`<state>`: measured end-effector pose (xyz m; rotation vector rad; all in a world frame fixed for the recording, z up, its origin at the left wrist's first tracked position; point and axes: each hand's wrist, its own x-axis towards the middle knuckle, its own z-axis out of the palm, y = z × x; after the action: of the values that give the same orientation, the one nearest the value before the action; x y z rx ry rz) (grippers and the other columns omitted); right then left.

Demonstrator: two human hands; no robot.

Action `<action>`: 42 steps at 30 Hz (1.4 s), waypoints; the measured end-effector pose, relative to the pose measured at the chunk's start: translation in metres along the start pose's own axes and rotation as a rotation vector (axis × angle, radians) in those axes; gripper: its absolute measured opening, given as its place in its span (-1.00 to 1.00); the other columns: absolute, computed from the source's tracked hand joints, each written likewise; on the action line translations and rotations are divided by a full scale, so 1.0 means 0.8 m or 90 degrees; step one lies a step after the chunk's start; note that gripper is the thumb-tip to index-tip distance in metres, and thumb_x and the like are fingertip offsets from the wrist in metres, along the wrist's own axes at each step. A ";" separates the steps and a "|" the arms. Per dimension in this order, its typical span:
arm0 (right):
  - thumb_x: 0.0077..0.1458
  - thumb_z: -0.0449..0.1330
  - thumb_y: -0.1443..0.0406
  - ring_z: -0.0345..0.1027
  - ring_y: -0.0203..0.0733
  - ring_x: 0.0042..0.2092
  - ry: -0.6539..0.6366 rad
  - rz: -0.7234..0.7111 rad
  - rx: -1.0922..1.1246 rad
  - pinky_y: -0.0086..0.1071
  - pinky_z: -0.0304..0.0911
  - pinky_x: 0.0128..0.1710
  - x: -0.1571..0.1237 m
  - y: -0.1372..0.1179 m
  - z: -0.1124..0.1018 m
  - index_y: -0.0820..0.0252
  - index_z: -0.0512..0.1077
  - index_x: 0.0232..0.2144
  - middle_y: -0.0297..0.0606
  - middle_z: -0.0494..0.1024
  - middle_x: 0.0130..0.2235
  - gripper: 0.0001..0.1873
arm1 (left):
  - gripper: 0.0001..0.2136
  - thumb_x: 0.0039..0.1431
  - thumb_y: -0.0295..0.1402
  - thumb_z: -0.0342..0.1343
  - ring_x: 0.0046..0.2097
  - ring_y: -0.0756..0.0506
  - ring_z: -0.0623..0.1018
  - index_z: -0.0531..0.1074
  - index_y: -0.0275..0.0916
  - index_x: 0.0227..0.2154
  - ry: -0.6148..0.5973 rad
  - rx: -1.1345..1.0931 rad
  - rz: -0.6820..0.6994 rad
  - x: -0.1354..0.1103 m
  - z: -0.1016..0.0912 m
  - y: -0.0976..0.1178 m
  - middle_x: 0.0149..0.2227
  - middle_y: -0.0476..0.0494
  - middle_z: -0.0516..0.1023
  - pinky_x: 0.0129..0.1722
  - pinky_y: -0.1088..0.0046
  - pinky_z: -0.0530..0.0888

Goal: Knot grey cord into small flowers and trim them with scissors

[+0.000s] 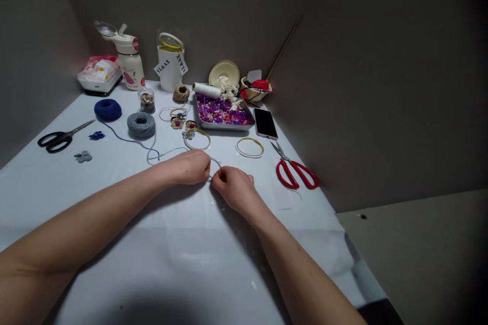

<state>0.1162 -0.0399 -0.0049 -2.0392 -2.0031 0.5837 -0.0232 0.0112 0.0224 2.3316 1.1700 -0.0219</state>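
Over the middle of the table, my left hand [194, 166] is closed in a fist on a thin grey yarn [216, 161]. Close beside it, my right hand [237, 189] pinches the same yarn between thumb and fingers. A short piece of the strand shows between the two hands; the part inside the fingers is hidden. The yarn trails left to a ball of grey yarn [141, 126]. Just beyond my left hand lies a ring-shaped hoop [209, 141], and a second pale hoop [249, 155] rests beyond my right hand.
Red-handled scissors [295, 170] and a phone [266, 123] lie right. A metal tray [226, 126] holds beads, with a white thread spool [206, 90]. Left are black scissors [61, 139], blue yarn [108, 109], and small grey [83, 156] and blue [97, 135] flower shapes. A bottle [131, 68] stands behind.
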 end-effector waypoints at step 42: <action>0.12 0.15 0.37 0.27 -0.15 -0.19 0.181 -0.301 -0.041 -0.24 -0.06 -0.24 -0.028 0.024 0.003 0.09 0.54 -0.33 -0.26 0.53 -0.26 -0.83 | -0.87 -0.08 -0.42 0.07 -0.37 -0.06 0.47 0.50 -0.28 -0.46 -0.001 -0.009 -0.051 0.005 0.000 -0.006 -0.41 -0.14 0.57 -0.43 0.48 0.28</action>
<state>0.1332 -0.0636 -0.0123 -1.4876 -2.2278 0.1259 -0.0240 0.0169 0.0195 2.2705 1.2576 -0.0439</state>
